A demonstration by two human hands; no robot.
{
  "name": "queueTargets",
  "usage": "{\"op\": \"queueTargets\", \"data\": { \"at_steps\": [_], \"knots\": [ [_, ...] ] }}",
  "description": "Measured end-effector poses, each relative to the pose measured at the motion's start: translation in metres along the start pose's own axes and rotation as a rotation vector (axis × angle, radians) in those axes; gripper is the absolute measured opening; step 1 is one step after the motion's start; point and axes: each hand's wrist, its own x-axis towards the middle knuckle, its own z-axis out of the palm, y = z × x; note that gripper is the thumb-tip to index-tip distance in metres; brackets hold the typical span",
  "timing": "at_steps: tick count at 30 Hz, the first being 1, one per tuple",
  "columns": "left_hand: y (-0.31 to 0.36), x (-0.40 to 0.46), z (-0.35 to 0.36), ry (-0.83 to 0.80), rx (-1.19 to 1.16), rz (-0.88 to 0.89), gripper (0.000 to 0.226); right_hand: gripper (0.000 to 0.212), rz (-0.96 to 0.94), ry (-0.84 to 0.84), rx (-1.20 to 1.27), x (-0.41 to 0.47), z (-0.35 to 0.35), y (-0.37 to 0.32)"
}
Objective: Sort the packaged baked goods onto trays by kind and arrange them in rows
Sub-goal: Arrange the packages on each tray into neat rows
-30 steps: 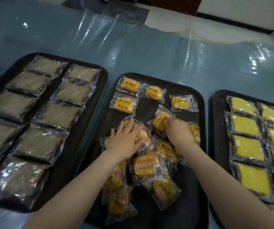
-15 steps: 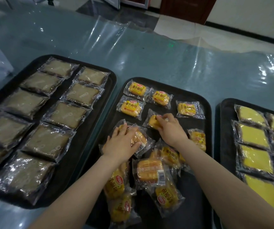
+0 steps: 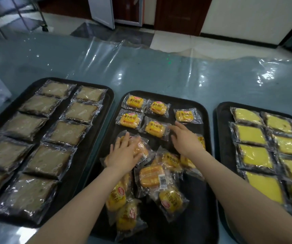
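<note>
The middle black tray (image 3: 205, 120) carries small packaged yellow buns. Several lie in rows at its far end, the nearest being a bun packet (image 3: 155, 129) in the second row. A loose pile of bun packets (image 3: 159, 178) fills the tray's near half. My left hand (image 3: 126, 152) rests flat, fingers straight, on a bun packet (image 3: 142, 149) at the top of the pile. My right hand (image 3: 185, 138) hovers open just right of the second-row packet, fingers spread, holding nothing.
The left tray (image 3: 109, 95) holds brown cake packets (image 3: 67, 131) in two columns. The right tray (image 3: 220, 120) holds yellow cake packets (image 3: 251, 134) in two columns. All three sit on a blue table under clear plastic (image 3: 159, 71). A metal rack (image 3: 18, 16) stands beyond.
My right hand set a bun packet down in the second row and let it go, then drew back to the right. My left hand stayed on the pile. The camera tilted up.
</note>
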Motion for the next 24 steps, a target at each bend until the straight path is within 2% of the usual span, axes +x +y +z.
{"op": "queueTargets", "data": {
  "at_steps": [4,7,10,13,15,18,22,24],
  "knots": [
    [0.007,-0.005,-0.001,0.135,0.142,0.100,0.067,0.032,0.143,0.106,0.027,-0.038,-0.021,0.044],
    [0.020,0.000,-0.009,0.186,0.138,0.154,0.064,0.035,0.261,0.087,0.020,-0.058,-0.025,0.066],
    [0.034,0.007,-0.012,0.179,0.145,0.177,0.063,0.048,0.201,0.048,0.098,-0.059,-0.017,0.080],
    [0.042,0.012,-0.008,0.155,0.155,0.182,0.061,0.049,0.085,-0.037,0.150,-0.044,-0.013,0.091],
    [0.046,0.014,-0.002,0.131,0.159,0.173,0.061,0.045,0.073,-0.035,0.161,-0.033,-0.006,0.095],
    [0.054,0.023,0.007,0.103,0.200,0.155,0.060,0.039,0.131,0.091,0.172,-0.018,0.005,0.096],
    [0.067,0.036,0.008,0.111,0.172,0.141,0.057,0.040,0.415,0.237,0.292,0.002,0.008,0.088],
    [0.073,0.041,0.007,0.088,0.166,0.146,0.058,0.042,0.374,0.311,0.210,0.007,0.011,0.085]
  ]
}}
